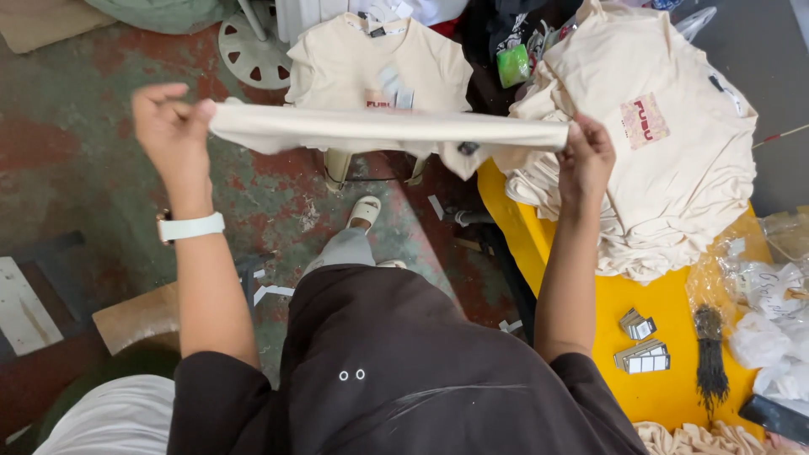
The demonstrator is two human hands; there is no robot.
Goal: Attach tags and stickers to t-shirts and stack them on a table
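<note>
Cream shirt (379, 131), folded into a long band, hangs stretched level in the air between my two hands, above the worn floor (76, 152). My left hand (171, 118) pinches its left end in a closed fist; my right hand (587, 156) pinches the right end with fingers curled. Beyond it, another cream shirt lies flat on a stool (341, 164). To the right, a shirt pile (666, 168) sits on a yellow table (674, 312), with small tags (645, 358) nearer me.
</note>
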